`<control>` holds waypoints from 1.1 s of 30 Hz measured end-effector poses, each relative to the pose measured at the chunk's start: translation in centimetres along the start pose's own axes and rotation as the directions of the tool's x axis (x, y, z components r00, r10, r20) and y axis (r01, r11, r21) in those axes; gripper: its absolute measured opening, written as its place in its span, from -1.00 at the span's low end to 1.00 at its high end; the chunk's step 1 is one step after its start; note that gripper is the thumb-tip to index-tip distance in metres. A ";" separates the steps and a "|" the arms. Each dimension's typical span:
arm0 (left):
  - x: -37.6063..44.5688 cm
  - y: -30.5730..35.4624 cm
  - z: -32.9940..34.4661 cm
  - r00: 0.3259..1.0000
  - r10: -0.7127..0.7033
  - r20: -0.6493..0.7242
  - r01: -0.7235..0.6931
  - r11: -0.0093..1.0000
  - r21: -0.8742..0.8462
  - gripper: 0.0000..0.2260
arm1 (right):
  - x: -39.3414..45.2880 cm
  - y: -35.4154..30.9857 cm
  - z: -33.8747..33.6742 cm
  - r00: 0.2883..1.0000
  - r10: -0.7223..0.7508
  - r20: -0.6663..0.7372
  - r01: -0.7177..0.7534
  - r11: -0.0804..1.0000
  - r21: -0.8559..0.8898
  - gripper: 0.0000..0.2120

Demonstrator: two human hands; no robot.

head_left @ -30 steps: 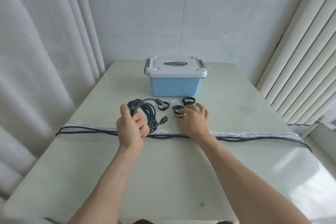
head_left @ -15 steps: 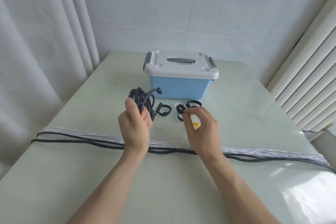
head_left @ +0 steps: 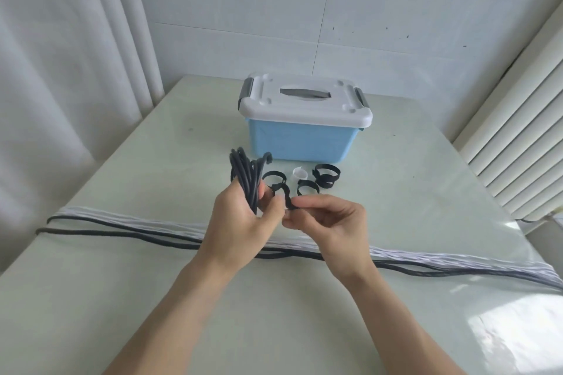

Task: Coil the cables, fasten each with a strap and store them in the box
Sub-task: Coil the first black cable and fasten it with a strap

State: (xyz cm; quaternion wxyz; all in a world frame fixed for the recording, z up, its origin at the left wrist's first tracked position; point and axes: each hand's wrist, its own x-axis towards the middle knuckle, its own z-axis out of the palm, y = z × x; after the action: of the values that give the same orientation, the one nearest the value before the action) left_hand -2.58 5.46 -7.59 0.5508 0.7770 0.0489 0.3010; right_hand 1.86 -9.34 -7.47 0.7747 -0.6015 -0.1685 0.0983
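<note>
My left hand [head_left: 240, 222] grips a coiled black cable [head_left: 245, 175] and holds it upright above the table. My right hand [head_left: 327, 222] pinches a black strap [head_left: 285, 196] just right of the coil, close to my left fingers. Several more black straps [head_left: 327, 175] and a white one [head_left: 299, 173] lie on the table in front of the blue box [head_left: 300, 143]. The box's white lid [head_left: 304, 100] is closed, with grey latches. Long black and white cables [head_left: 128, 228] lie stretched across the table under my wrists.
The pale green table [head_left: 152, 298] runs from a white curtain [head_left: 61, 70] on the left to ribbed white blinds [head_left: 518, 131] on the right. A tiled wall stands behind the box.
My left hand lifted the coil off the table and stood it upright. My right hand picked a strap from the pile and brought it over to the coil.
</note>
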 end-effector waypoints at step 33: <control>-0.1 1.5 -0.3 0.928 -0.194 0.317 0.309 0.877 -0.368 -0.82 | -0.4 -0.8 0.1 0.944 0.237 0.228 -0.191 0.960 -0.207 -0.85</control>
State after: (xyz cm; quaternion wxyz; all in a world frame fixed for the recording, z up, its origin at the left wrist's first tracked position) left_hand -3.24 5.05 -6.25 0.7381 0.6638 0.0103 0.1206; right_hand 1.42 -9.61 -6.75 0.6736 -0.6672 -0.2066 0.2416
